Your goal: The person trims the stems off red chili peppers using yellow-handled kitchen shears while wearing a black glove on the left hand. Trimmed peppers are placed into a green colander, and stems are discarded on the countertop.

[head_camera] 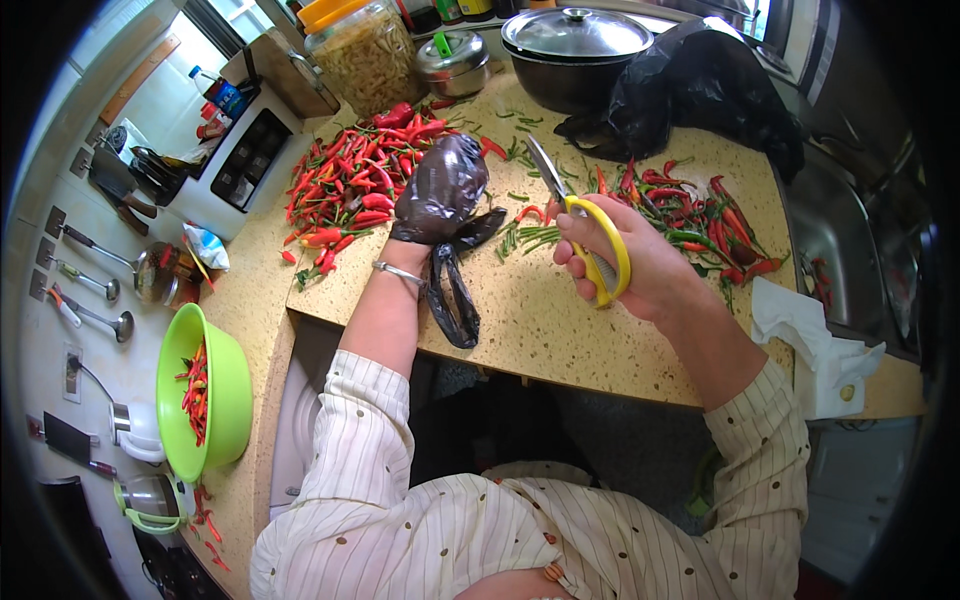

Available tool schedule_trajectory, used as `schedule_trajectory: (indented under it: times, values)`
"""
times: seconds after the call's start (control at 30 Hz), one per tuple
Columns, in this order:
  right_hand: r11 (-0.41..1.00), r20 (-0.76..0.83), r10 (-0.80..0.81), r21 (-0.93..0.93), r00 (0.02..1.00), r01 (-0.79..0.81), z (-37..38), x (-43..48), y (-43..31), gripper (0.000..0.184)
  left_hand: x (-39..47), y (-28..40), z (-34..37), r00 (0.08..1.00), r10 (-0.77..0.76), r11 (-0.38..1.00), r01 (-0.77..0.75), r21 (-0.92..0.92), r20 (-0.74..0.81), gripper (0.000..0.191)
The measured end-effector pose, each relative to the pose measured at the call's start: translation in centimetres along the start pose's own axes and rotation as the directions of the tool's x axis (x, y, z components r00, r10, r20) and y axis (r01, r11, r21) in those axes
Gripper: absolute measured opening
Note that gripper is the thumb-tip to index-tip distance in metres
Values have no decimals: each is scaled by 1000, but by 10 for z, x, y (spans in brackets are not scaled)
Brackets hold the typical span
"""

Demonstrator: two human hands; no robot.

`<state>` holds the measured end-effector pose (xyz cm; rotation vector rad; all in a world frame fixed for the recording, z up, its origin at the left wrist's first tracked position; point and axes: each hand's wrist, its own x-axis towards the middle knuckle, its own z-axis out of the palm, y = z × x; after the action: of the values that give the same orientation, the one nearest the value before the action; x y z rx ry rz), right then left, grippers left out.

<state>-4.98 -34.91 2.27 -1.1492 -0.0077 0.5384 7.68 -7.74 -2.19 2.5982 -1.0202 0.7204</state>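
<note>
A black plastic bag (pixel 457 176), knotted at the wrist, covers my left hand (pixel 442 187); its fingers are hidden inside. It rests at the right edge of a large heap of red chili peppers (pixel 337 180). My right hand (pixel 626 247) grips yellow-handled scissors (pixel 619 262), their blades slightly apart and pointing away from me, with nothing between them. Cut green chili stems (pixel 536 236) lie scattered on the speckled counter between my hands. Beyond the right hand is a looser pile of red and green chilies with stems (pixel 686 217).
A green basin (pixel 229 405) holding red chilies stands at the left. Along the back are a large jar (pixel 364 64), a steel canister (pixel 452 64), a lidded dark pot (pixel 562 75) and a black plastic bag (pixel 705 82). A sink (pixel 840 247) and a tissue pack (pixel 829 375) are at the right.
</note>
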Motion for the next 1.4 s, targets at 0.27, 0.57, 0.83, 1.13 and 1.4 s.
schedule_trajectory:
  times: [0.27, 0.57, 0.83, 1.13, 1.4]
  values:
    - [999, 107, 36, -3, 994, -36, 8, -4, 3, 36, 0, -7, -4, 965, 194, 979, -180, 95, -173, 40]
    - [997, 56, 72, -32, 996, -70, 9, -2, -1, 33, 2, 10, -14, 967, 183, 981, -192, -33, -179, 48]
    - [999, -3, 39, -2, 999, -39, 7, -1, 4, 27, 1, 43, -21, 959, -194, 492, 278, -825, 208, 36]
    - [997, -56, -9, -71, 998, 5, 1, 0, 7, 30, 3, 7, -16, 924, 253, 964, -266, -5, -288, 37]
    - [996, -83, -94, -11, 992, 94, -12, 9, 4, 29, 33, -22, 0, 991, -134, 897, 123, -425, 4, 23]
